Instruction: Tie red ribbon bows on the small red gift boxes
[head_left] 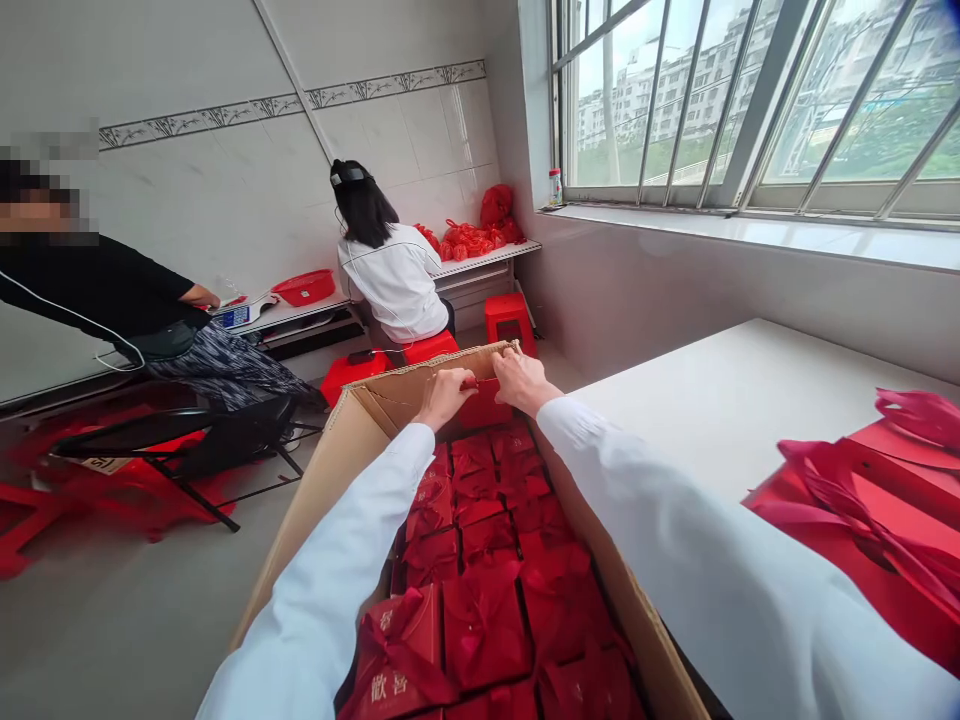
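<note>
A tall cardboard carton [300,540] stretches away in front of me, holding several red gift boxes [487,620] tied with dark red ribbon, some with gold characters. At its far end a red box [484,405] is held between my two hands. My left hand [448,397] grips its left side, fingers curled in. On the other side my right hand [521,380] has its fingers closed at the box's right edge, close to the carton's far rim. The lower part of the held box merges with the boxes below it.
To the right, a white table [697,400] bears red gift bags with ribbon [862,500]. Ahead, a person in white [394,280] sits at a bench with red bundles [472,240]. Another in black [112,290] works at the left, near a folding chair [187,450] and red stools [352,372].
</note>
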